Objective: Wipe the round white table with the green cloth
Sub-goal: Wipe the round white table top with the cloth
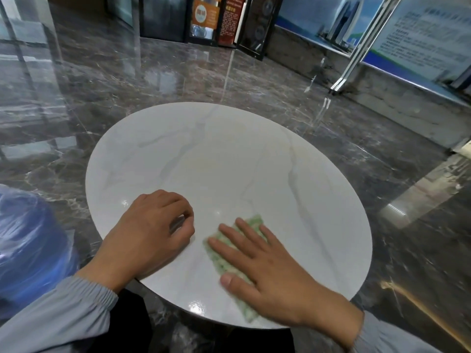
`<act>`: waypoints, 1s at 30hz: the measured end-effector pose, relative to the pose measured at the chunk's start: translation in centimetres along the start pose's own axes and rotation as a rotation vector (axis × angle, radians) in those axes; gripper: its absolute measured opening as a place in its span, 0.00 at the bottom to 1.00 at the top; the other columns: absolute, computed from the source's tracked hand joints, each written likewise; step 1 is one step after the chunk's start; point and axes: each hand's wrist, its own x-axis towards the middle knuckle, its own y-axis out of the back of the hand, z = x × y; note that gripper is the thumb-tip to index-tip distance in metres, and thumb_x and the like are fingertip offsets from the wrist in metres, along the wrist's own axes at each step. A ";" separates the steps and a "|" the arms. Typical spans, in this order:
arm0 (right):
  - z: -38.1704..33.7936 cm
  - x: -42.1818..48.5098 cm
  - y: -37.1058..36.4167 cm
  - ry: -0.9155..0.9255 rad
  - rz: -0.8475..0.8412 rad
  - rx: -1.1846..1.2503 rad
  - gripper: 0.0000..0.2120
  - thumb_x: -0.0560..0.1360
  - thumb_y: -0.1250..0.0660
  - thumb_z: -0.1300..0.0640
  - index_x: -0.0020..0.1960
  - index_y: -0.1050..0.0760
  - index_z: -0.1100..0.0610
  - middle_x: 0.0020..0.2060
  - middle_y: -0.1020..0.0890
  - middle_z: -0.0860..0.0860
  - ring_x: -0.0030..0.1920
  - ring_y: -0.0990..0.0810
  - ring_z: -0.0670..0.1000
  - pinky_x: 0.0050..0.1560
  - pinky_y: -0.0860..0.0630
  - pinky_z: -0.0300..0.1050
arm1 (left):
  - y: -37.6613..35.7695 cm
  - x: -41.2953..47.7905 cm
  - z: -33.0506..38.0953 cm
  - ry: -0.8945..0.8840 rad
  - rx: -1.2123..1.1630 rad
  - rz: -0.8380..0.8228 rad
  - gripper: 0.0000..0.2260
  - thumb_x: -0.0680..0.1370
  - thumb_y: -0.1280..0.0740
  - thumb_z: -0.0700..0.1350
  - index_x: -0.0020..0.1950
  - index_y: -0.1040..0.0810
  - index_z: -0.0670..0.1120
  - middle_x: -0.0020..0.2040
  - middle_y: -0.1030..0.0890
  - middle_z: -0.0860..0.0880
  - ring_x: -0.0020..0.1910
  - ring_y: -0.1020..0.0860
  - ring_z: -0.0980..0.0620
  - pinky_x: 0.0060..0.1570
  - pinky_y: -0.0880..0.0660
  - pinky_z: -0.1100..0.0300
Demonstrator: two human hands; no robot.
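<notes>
The round white table (229,159), marbled with faint grey veins, fills the middle of the view. A folded green cloth (251,224) lies flat on its near part. My right hand (265,271) presses on the cloth with straight, spread fingers and covers most of it; only the cloth's far corner, left edge and near end show. My left hand (150,233) rests on the table's near left side, just left of the cloth. Its fingers are curled under and hold nothing.
Glossy dark marble floor surrounds the table. A blue plastic-wrapped object (28,245) stands close at the left edge. Dark display stands (211,19) line the far side, and a metal-framed wall panel (356,47) runs along the right.
</notes>
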 end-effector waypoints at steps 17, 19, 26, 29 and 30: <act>-3.7 -1.5 -0.2 0.012 -0.074 0.014 0.27 0.84 0.58 0.31 0.79 0.64 0.27 0.82 0.62 0.35 0.80 0.71 0.43 0.75 0.75 0.48 | 0.4 -0.1 0.7 0.028 0.011 -0.032 0.13 0.79 0.38 0.54 0.47 0.16 0.50 0.48 0.16 0.56 0.49 0.19 0.49 0.51 0.25 0.47; -1.2 -2.1 0.5 -0.054 -0.071 0.015 0.26 0.83 0.59 0.29 0.78 0.63 0.26 0.81 0.63 0.32 0.80 0.70 0.40 0.75 0.73 0.45 | 0.3 -0.1 0.7 0.031 0.006 -0.025 0.13 0.79 0.38 0.54 0.46 0.16 0.51 0.48 0.16 0.57 0.49 0.19 0.49 0.51 0.25 0.47; 8.4 3.3 3.7 -0.630 -0.059 0.004 0.27 0.86 0.56 0.38 0.82 0.61 0.34 0.84 0.59 0.41 0.83 0.63 0.50 0.80 0.62 0.60 | 0.3 -0.1 0.6 0.022 0.002 -0.031 0.13 0.79 0.39 0.53 0.46 0.16 0.50 0.48 0.16 0.56 0.48 0.20 0.49 0.51 0.24 0.47; 3.7 4.1 1.2 -0.533 -0.035 -0.033 0.28 0.84 0.60 0.36 0.82 0.63 0.35 0.84 0.61 0.41 0.82 0.67 0.50 0.80 0.65 0.60 | 0.3 -0.1 0.5 0.018 -0.003 -0.028 0.12 0.79 0.37 0.52 0.47 0.16 0.50 0.48 0.16 0.56 0.49 0.20 0.49 0.51 0.24 0.46; 1.1 3.3 0.1 -0.418 0.002 -0.047 0.28 0.83 0.62 0.34 0.82 0.64 0.33 0.83 0.61 0.40 0.82 0.68 0.48 0.79 0.67 0.59 | 0.2 -0.1 0.4 0.016 -0.001 -0.023 0.12 0.79 0.37 0.52 0.46 0.16 0.50 0.49 0.16 0.56 0.49 0.20 0.49 0.51 0.24 0.46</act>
